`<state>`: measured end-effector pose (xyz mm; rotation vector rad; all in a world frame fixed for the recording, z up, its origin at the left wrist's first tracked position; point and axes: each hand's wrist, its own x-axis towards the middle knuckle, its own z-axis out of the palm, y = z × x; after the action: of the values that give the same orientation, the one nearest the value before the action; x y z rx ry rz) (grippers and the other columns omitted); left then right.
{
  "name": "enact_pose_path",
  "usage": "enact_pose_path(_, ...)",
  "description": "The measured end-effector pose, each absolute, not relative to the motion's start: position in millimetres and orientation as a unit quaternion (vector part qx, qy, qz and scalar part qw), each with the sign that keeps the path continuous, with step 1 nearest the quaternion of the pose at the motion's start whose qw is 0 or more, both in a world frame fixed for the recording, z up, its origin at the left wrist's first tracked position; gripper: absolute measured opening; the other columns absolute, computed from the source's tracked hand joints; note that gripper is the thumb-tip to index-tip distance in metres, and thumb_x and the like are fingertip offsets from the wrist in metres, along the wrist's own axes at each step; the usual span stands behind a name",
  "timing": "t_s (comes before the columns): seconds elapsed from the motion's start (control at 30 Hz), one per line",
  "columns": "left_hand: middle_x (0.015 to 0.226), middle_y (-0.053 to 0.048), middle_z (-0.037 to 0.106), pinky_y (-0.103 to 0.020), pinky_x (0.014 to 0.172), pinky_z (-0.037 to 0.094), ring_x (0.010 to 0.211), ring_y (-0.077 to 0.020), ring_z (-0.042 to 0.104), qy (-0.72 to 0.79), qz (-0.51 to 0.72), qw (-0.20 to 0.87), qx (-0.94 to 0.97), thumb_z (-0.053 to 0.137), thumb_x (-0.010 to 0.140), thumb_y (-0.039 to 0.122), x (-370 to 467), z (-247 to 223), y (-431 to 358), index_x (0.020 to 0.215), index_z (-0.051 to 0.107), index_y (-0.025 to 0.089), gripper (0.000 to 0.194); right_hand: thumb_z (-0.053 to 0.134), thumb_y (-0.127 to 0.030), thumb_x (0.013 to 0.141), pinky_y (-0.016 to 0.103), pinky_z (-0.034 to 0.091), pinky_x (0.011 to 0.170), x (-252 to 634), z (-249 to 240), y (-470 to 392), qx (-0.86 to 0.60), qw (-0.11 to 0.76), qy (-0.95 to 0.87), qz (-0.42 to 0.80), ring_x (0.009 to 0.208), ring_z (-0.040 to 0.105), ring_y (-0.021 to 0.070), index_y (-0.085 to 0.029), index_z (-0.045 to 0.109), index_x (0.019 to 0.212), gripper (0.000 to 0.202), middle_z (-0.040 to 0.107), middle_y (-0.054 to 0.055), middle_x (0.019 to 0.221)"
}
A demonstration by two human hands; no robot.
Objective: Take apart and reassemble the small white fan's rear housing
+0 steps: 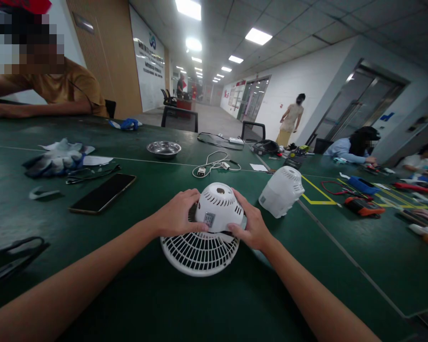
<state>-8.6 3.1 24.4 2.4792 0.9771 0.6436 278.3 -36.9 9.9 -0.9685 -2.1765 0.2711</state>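
Between my two hands is a white fan motor housing (219, 206) with vent slots, a round hole in its top and a small label on its side. My left hand (180, 213) is closed around its left side, thumb along the lower front. Around the right side curl the fingers of my right hand (251, 223), its thumb near the bottom edge. Under the housing lies a round white fan grille (201, 254) on the green table; whether the two are joined I cannot tell. A second white slotted housing (281, 192) stands to the right, apart from my hands.
A black phone (103, 193), work gloves (59, 159) and cables lie to the left. Farther back are a metal bowl (164, 149) and a white cable (217, 165). An orange multimeter (363, 206) lies right. A person in a tan shirt (71, 88) sits across the table (128, 275).
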Motion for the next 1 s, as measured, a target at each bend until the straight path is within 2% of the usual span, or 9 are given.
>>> enact_pose_path(0.23,0.130,-0.013,0.064,-0.051,0.098,0.049,0.118,-0.0354,0.059,0.338,0.210,0.241,0.885,0.070,0.084,0.067,-10.9,23.4,7.3,0.127,0.068,0.021,0.063,0.068,-0.056,0.091,0.062,0.046,0.116,279.1,14.7,-42.4,-0.409,0.317,-0.848,0.112,0.143,0.054,0.0381,-0.026,0.024,0.166,0.092,0.047,0.015,0.163)
enact_pose_path(0.4,0.133,-0.014,0.062,-0.051,0.096,0.050,0.117,-0.0348,0.058,0.351,0.208,0.255,0.877,0.068,0.085,0.069,-11.5,24.7,6.7,0.132,0.064,0.021,0.068,0.067,-0.054,0.092,0.063,0.048,0.114,276.6,13.7,-44.0,-0.431,0.317,-0.836,0.118,0.138,0.059,0.0376,-0.027,0.023,0.166,0.090,0.051,0.014,0.160)
enact_pose_path(0.57,0.132,-0.014,0.063,-0.054,0.100,0.047,0.118,-0.0358,0.057,0.348,0.200,0.228,0.887,0.070,0.081,0.072,-9.0,24.4,7.8,0.132,0.064,0.020,0.073,0.074,-0.051,0.087,0.059,0.052,0.111,277.9,14.9,-41.5,-0.407,0.322,-0.842,0.146,0.131,0.065,0.0363,-0.026,0.027,0.164,0.094,0.058,0.015,0.153)
enact_pose_path(0.77,0.134,-0.014,0.062,-0.056,0.101,0.046,0.117,-0.0355,0.057,0.342,0.191,0.210,0.896,0.066,0.083,0.075,-8.6,23.9,8.8,0.134,0.062,0.020,0.076,0.079,-0.047,0.084,0.061,0.052,0.110,276.8,16.2,-40.8,-0.409,0.323,-0.840,0.152,0.131,0.064,0.0372,-0.026,0.032,0.162,0.093,0.062,0.015,0.149)
enact_pose_path(1.0,0.136,-0.015,0.061,-0.056,0.102,0.045,0.119,-0.0365,0.055,0.340,0.193,0.192,0.900,0.063,0.083,0.078,-8.5,25.2,7.1,0.138,0.060,0.019,0.080,0.080,-0.046,0.081,0.063,0.051,0.110,275.0,13.9,-39.6,-0.413,0.321,-0.845,0.114,0.133,0.062,0.0381,-0.027,0.030,0.163,0.098,0.059,0.015,0.152)
